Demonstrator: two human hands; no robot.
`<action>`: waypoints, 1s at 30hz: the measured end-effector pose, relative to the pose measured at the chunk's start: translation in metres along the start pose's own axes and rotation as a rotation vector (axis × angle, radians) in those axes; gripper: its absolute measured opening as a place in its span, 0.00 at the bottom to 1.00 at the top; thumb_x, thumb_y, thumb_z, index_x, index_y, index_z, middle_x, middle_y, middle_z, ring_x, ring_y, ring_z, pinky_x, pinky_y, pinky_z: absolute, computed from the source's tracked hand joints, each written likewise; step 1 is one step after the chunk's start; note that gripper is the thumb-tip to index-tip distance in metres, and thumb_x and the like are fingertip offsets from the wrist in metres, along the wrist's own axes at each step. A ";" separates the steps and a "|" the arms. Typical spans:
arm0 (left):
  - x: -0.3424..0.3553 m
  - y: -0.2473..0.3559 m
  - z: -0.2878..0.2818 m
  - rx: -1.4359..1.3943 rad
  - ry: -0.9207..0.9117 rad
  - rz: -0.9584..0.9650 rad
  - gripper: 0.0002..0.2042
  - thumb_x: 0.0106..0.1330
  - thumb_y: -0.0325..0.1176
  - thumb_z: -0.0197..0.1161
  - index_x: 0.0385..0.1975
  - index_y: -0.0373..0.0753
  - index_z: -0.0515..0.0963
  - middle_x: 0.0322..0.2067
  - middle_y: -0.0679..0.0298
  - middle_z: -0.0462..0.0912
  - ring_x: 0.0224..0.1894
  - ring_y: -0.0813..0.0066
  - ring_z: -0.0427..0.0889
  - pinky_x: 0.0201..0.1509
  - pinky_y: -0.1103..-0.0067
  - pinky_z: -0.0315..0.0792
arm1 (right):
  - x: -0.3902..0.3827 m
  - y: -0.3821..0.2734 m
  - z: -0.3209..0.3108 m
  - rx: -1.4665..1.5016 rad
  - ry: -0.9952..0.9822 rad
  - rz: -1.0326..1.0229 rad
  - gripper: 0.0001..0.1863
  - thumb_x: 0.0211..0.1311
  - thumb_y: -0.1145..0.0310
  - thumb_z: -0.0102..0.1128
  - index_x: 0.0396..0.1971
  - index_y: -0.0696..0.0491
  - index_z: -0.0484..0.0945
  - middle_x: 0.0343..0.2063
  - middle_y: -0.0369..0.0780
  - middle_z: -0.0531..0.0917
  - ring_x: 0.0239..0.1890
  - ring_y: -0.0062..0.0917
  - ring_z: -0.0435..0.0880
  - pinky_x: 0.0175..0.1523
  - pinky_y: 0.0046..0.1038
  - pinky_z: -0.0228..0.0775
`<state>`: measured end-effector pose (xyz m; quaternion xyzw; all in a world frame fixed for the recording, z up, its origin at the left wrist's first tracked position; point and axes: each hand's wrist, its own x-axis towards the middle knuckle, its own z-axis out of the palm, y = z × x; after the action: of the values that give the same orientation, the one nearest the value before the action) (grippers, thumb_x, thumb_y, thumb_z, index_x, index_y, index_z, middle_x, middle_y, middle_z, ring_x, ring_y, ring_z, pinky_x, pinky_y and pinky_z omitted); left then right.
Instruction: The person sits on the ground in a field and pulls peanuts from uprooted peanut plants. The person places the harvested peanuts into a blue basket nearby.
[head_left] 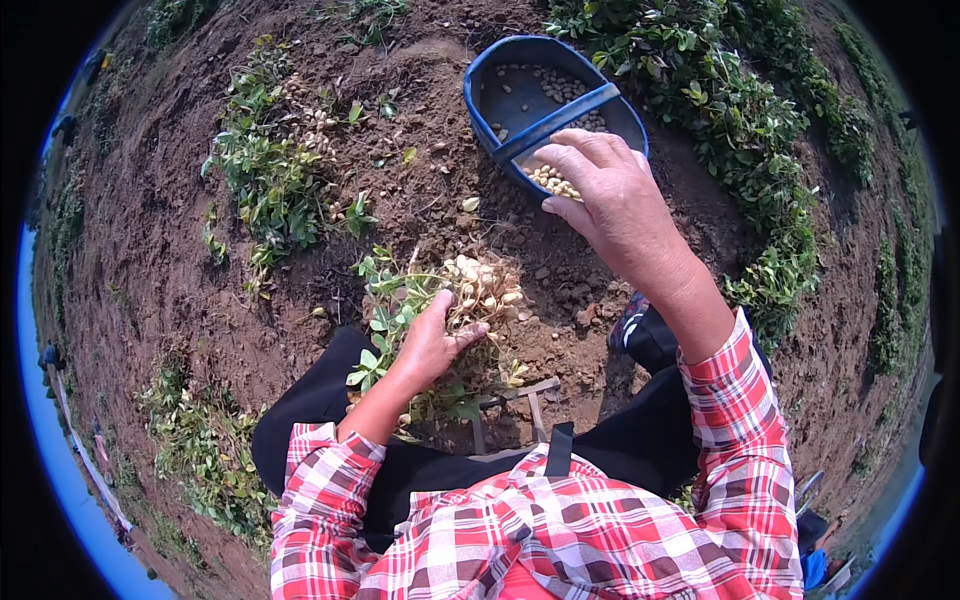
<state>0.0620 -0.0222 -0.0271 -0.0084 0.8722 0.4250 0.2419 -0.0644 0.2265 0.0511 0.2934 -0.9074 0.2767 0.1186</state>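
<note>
My left hand [440, 340] grips an uprooted peanut plant [480, 285], with green leaves, stems and a cluster of pale pods on its roots, held low between my legs. My right hand [610, 205] is over the near part of a blue plastic bucket [477, 100] with a crossbar handle, fingers curved and apart, with nothing visible between them. Pale pods [550, 178] lie inside the bucket, some partly hidden by that hand.
Leafy peanut plants lie in piles at the left [270, 180], lower left [195, 450] and along the right [760, 120]. Brown loose soil [400, 170] lies around me. My bent legs [310, 410] frame the ground before me, where a strap frame [530, 395] shows.
</note>
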 end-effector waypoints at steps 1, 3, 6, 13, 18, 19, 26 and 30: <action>0.002 0.002 0.000 -0.026 -0.014 0.018 0.22 0.59 0.41 0.71 0.43 0.33 0.69 0.41 0.49 0.81 0.46 0.58 0.82 0.48 0.68 0.73 | -0.003 0.003 0.005 0.103 -0.047 -0.008 0.19 0.48 0.68 0.69 0.42 0.53 0.77 0.34 0.41 0.79 0.41 0.36 0.78 0.47 0.36 0.71; 0.004 0.002 0.001 -0.045 -0.051 -0.001 0.22 0.58 0.41 0.71 0.43 0.34 0.69 0.41 0.49 0.82 0.45 0.57 0.82 0.48 0.68 0.73 | -0.015 -0.010 0.022 0.274 -0.283 -0.033 0.14 0.48 0.70 0.68 0.36 0.54 0.77 0.34 0.40 0.80 0.41 0.37 0.79 0.46 0.35 0.72; 0.001 0.001 0.003 -0.064 -0.066 0.006 0.20 0.60 0.43 0.69 0.41 0.36 0.70 0.37 0.50 0.81 0.41 0.52 0.82 0.44 0.67 0.73 | -0.032 -0.029 0.039 0.264 -0.520 -0.084 0.13 0.47 0.70 0.68 0.33 0.54 0.75 0.30 0.40 0.79 0.38 0.37 0.79 0.43 0.36 0.72; -0.006 0.013 -0.006 0.077 -0.076 0.081 0.12 0.69 0.36 0.59 0.46 0.36 0.75 0.36 0.53 0.81 0.37 0.62 0.81 0.44 0.73 0.73 | -0.043 -0.035 0.063 0.395 -0.456 -0.050 0.14 0.45 0.74 0.67 0.30 0.54 0.70 0.27 0.42 0.76 0.34 0.38 0.77 0.39 0.36 0.70; -0.007 0.016 -0.005 -0.077 -0.040 0.087 0.11 0.69 0.39 0.59 0.45 0.40 0.77 0.32 0.50 0.80 0.34 0.50 0.80 0.37 0.68 0.72 | -0.034 -0.043 0.063 0.764 -0.305 0.250 0.13 0.49 0.78 0.65 0.31 0.54 0.69 0.27 0.40 0.75 0.30 0.32 0.75 0.37 0.28 0.69; -0.006 0.015 -0.006 -0.088 -0.031 0.104 0.11 0.69 0.39 0.59 0.45 0.40 0.77 0.32 0.50 0.80 0.34 0.50 0.80 0.37 0.68 0.72 | -0.033 -0.046 0.063 0.885 -0.333 0.438 0.13 0.50 0.78 0.65 0.32 0.54 0.70 0.28 0.40 0.75 0.29 0.31 0.75 0.36 0.27 0.69; -0.010 0.023 -0.006 0.129 0.040 0.202 0.08 0.65 0.38 0.62 0.34 0.40 0.76 0.28 0.55 0.79 0.32 0.50 0.79 0.32 0.62 0.72 | -0.023 -0.024 0.068 0.542 0.014 0.467 0.06 0.54 0.78 0.63 0.29 0.58 0.73 0.27 0.41 0.78 0.28 0.28 0.80 0.33 0.28 0.71; -0.011 0.016 -0.009 0.223 0.005 0.277 0.10 0.62 0.40 0.65 0.34 0.42 0.75 0.27 0.59 0.76 0.32 0.54 0.77 0.35 0.65 0.70 | -0.010 -0.008 0.053 1.115 -0.046 0.891 0.08 0.60 0.73 0.63 0.32 0.55 0.71 0.27 0.31 0.74 0.28 0.13 0.74 0.26 0.17 0.69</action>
<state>0.0647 -0.0205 -0.0058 0.1377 0.9073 0.3550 0.1782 -0.0547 0.1952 0.0076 -0.0825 -0.6667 0.7153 -0.1924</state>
